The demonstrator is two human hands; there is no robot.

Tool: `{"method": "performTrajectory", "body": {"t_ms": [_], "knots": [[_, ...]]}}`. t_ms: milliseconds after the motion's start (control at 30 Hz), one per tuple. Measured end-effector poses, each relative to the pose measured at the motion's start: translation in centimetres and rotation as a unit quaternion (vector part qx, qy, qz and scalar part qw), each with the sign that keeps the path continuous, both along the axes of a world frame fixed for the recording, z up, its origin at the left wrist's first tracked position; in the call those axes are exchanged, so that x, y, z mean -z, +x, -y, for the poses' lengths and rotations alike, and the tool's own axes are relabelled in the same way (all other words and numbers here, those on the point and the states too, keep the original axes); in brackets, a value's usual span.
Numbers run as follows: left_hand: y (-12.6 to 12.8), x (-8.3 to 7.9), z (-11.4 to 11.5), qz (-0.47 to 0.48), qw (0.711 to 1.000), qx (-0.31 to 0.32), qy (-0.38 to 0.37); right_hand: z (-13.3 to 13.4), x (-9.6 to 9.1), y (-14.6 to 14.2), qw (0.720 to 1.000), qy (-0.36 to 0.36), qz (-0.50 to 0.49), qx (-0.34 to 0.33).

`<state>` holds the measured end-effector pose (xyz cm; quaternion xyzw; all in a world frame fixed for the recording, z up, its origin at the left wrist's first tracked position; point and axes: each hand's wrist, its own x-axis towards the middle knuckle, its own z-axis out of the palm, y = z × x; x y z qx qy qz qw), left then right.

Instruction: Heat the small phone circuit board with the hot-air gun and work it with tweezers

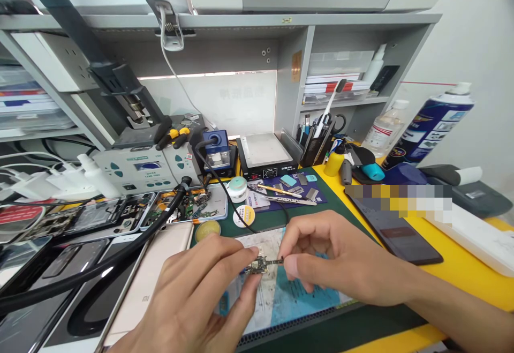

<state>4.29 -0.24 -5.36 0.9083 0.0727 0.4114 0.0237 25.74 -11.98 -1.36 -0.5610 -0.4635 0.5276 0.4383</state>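
A small phone circuit board (259, 265) is held up over a stained white and blue sheet (297, 294) on the green mat. My left hand (201, 283) pinches its wider end between thumb and fingers. At the narrow end, my right hand (321, 256) closes thumb and forefinger on the tip of the same board. Parts of the board are hidden behind the fingertips. Just beyond my left hand sits a round tin of yellowish paste (208, 230).
Phones and a pale phone back cover (160, 267) crowd the left, crossed by a thick black hose (156, 224). Behind stand a rework station (148, 168) and a heating plate (265, 152). To the right lie a dark phone (393, 230) and a spray can (429, 122).
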Motion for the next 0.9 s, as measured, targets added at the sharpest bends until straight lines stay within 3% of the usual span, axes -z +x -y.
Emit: {"method": "performTrajectory", "body": {"t_ms": [433,900], "knots": [[-0.20,0.13,-0.37,-0.014,1.000,0.007,0.016,-0.01,0.15,0.14,1.000,-0.008,0.001,-0.006],[-0.20,0.04,-0.24,-0.007,1.000,0.025,-0.012,0.40,0.71,-0.63,0.983,0.108,0.143,0.029]]}}
